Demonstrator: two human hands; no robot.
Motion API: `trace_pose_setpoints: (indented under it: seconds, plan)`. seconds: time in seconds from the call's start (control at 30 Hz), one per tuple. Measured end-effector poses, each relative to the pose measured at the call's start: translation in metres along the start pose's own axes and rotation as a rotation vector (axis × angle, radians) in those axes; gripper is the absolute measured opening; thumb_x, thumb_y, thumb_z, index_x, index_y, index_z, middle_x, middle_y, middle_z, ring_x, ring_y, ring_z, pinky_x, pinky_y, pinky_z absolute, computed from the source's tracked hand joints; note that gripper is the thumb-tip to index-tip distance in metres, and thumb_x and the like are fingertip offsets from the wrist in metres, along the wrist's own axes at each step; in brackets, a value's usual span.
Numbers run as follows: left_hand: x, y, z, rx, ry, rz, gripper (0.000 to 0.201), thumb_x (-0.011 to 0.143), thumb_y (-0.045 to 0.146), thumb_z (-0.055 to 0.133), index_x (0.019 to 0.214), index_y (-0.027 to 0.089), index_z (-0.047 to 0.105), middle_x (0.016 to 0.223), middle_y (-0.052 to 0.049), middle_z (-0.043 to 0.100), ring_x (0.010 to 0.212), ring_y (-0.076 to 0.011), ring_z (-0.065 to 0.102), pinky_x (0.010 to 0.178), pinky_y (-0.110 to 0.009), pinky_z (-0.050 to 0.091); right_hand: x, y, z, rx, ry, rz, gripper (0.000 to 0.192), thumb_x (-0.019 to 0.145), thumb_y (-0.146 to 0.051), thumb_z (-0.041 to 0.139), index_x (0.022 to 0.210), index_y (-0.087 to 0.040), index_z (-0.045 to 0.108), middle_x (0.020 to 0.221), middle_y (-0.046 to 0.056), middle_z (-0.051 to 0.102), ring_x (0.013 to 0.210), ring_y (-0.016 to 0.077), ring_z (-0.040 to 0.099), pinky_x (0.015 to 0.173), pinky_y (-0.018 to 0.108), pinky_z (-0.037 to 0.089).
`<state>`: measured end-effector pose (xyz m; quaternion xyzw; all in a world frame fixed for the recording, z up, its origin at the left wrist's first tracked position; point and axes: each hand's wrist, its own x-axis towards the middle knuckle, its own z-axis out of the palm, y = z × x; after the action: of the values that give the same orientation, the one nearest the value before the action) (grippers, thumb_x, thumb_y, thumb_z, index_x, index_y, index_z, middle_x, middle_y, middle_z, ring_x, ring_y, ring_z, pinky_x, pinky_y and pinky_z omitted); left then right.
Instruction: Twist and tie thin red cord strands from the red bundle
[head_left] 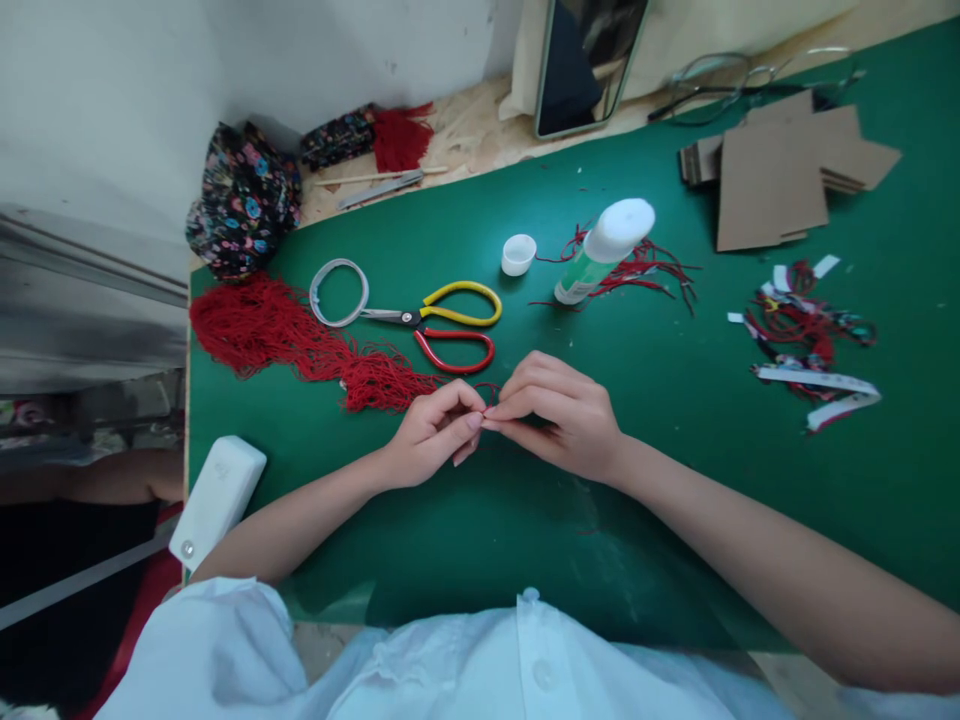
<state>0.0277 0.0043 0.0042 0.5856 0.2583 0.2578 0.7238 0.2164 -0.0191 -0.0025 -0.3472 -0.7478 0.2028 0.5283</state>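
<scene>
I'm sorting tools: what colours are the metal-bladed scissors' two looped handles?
The far looped handle is yellow, the near looped handle red; see the head view.

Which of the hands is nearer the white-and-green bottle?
Right. The right hand is below and slightly left of the bottle in view; the left hand is farther off, lower left.

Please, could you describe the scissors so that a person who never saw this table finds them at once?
On the green table, look just beyond the left hand, beside the long heap of red thread. The scissors lie there, metal blades pointing left toward a pale ring. Unlike everything around them, they have one yellow handle loop and one red one.
</scene>
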Motion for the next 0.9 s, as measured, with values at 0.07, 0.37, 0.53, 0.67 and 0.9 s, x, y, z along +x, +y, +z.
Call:
trace_pose_setpoints:
  seconds: [0.07, 0.37, 0.53, 0.67, 0.9]
  plan:
    - [0.0005, 0.0002, -0.0003, 0.018, 0.001, 0.01, 0.013, 0.093, 0.027, 0.052, 0.086, 0.016, 0.05, 0.059, 0.006, 0.049, 0.043, -0.0024, 0.047, 0.042, -0.013, 0.036, 0.0, 0.001, 0.0001, 0.02, -0.001, 0.001, 0.008, 0.085, -0.022, 0.067, 0.081, -0.017, 0.061, 0.072, 0.003, 0.064, 0.068, 0.0117, 0.055, 0.067, 0.028, 0.047]
    - [0.0015, -0.0001, 0.0002, 0.025, 0.023, 0.053, 0.011, 0.092, 0.025, 0.053, 0.086, 0.016, 0.052, 0.059, 0.006, 0.047, 0.042, -0.002, 0.047, 0.043, -0.014, 0.036, 0.0029, 0.0007, -0.0014, 0.098, -0.016, 0.055, 0.011, 0.085, -0.026, 0.066, 0.081, -0.017, 0.062, 0.07, 0.003, 0.066, 0.066, 0.0114, 0.059, 0.064, 0.027, 0.046]
    - [0.0028, 0.0024, 0.0018, 0.037, 0.039, 0.075, 0.011, 0.091, 0.023, 0.055, 0.085, 0.014, 0.054, 0.065, 0.005, 0.05, 0.044, -0.0011, 0.049, 0.044, -0.013, 0.039, 0.0033, -0.0013, -0.0029, 0.102, -0.022, 0.07, 0.014, 0.088, -0.028, 0.063, 0.08, -0.016, 0.062, 0.069, 0.003, 0.066, 0.065, 0.011, 0.058, 0.063, 0.026, 0.047]
    - [0.003, 0.0031, 0.0023, 0.022, 0.04, 0.055, 0.012, 0.09, 0.025, 0.057, 0.084, 0.014, 0.055, 0.068, 0.003, 0.053, 0.044, -0.0018, 0.051, 0.044, -0.014, 0.041, 0.0039, -0.0015, -0.0036, 0.101, -0.024, 0.091, 0.014, 0.088, -0.028, 0.063, 0.079, -0.017, 0.062, 0.068, 0.003, 0.066, 0.064, 0.0111, 0.058, 0.063, 0.026, 0.047]
    - [0.002, 0.0012, 0.0008, 0.02, 0.046, 0.013, 0.015, 0.09, 0.027, 0.057, 0.084, 0.014, 0.055, 0.069, 0.003, 0.053, 0.045, -0.0018, 0.051, 0.044, -0.013, 0.041, 0.0013, -0.0016, -0.0036, 0.05, -0.037, 0.15, 0.013, 0.087, -0.029, 0.064, 0.084, -0.018, 0.06, 0.068, 0.0, 0.063, 0.06, 0.0092, 0.054, 0.059, 0.022, 0.044]
